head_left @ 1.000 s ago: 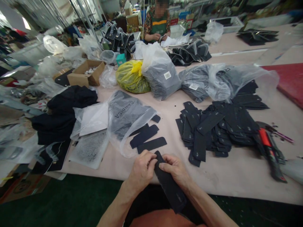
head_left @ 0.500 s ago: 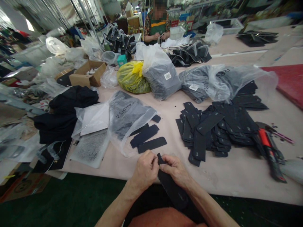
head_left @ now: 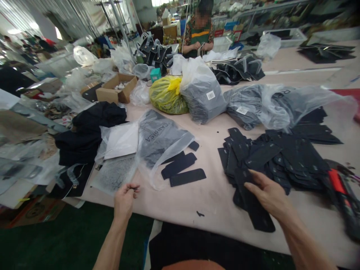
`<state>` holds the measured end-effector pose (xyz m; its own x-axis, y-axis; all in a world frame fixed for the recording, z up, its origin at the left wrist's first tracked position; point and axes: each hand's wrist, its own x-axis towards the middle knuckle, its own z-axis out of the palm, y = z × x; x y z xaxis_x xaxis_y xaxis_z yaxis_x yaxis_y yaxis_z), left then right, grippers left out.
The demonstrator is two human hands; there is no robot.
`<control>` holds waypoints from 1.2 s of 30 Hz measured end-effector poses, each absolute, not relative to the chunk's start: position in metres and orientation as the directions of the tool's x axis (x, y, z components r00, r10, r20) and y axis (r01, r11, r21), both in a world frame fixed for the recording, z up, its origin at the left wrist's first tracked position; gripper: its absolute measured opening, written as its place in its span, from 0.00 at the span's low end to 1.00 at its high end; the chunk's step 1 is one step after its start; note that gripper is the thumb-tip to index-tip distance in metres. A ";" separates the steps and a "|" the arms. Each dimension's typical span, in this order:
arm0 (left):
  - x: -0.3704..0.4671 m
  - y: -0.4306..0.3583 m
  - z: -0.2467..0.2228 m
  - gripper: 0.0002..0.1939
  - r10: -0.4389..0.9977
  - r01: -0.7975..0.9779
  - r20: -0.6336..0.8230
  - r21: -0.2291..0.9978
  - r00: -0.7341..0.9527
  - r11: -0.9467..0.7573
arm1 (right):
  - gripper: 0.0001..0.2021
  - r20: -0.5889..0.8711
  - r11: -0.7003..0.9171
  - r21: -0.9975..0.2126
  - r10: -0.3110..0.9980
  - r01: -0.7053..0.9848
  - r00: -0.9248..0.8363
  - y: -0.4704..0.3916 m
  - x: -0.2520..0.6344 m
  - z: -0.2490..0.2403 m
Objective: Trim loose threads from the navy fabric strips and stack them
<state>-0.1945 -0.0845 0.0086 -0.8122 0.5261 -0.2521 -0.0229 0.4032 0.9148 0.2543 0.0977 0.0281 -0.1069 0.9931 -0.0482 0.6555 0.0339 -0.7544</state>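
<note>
My right hand (head_left: pixel 268 193) grips a flat black strip (head_left: pixel 257 210) with rounded corners, over the near left side of a pile of similar black strips (head_left: pixel 295 153). My left hand (head_left: pixel 126 198) is closed near the table's front edge, beside a frosted plastic sheet (head_left: pixel 114 174); what its fingers pinch, if anything, is too small to make out. Between the hands, a small black scrap (head_left: pixel 200 213) lies on the table. Farther in, several dark strips (head_left: pixel 188 177) lie at the mouth of a clear plastic bag (head_left: pixel 160 138) printed CARPISA.
Full plastic bags (head_left: pixel 201 93) and a yellow bag (head_left: pixel 168 95) stand mid-table. Left are a cardboard box (head_left: pixel 116 88) and dark cloth (head_left: pixel 87 131). A red-and-black handled tool (head_left: pixel 341 191) lies right. Across the table, a person (head_left: pixel 198 35) works with their hands.
My hands have parted: the left moved left, the right carried the black strip right to the pile. A small black scrap now shows on the table. The view has shifted slightly.
</note>
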 end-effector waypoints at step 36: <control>-0.027 -0.010 0.052 0.07 0.985 0.510 0.009 0.856 -0.174 0.083 | 0.16 -0.506 -0.644 -0.755 0.690 -0.120 -0.518 0.035 0.138 0.022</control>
